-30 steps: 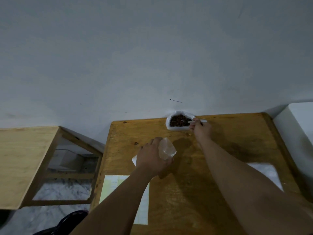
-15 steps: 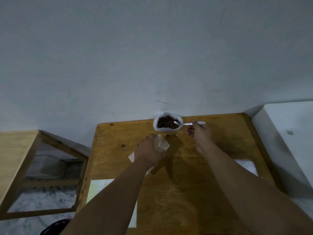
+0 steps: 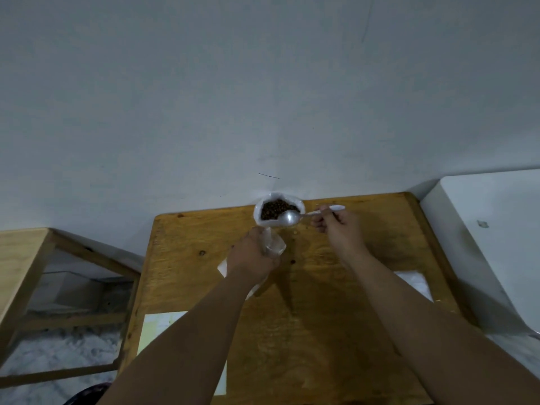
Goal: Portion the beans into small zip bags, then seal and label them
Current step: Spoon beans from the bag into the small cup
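The wooden surface stands against a pale wall. At its far edge sits an open white bag holding dark beans, mouth facing up.

Right hand: the grip is pinched on the handle of a white plastic spoon, thumb and fingers closed around the handle's far half. The spoon lies roughly level, its bowl over the near right rim of the open white bag. Whether the bowl carries beans cannot be told.

Left hand: the grip is closed around a small clear zip bag, held upright just in front of the open white bag, near the spoon bowl. The clear bag's mouth state and contents cannot be told.

A few loose beans lie on the surface just beside the open white bag.

Other items on the surface:
- a white paper piece, partly hidden under the left wrist
- a pale sheet at the near left, partly covered by the left forearm
- a clear plastic stack at the right edge, behind the right forearm

A second wooden table stands to the left, well apart. A white block stands just beside the surface on the right
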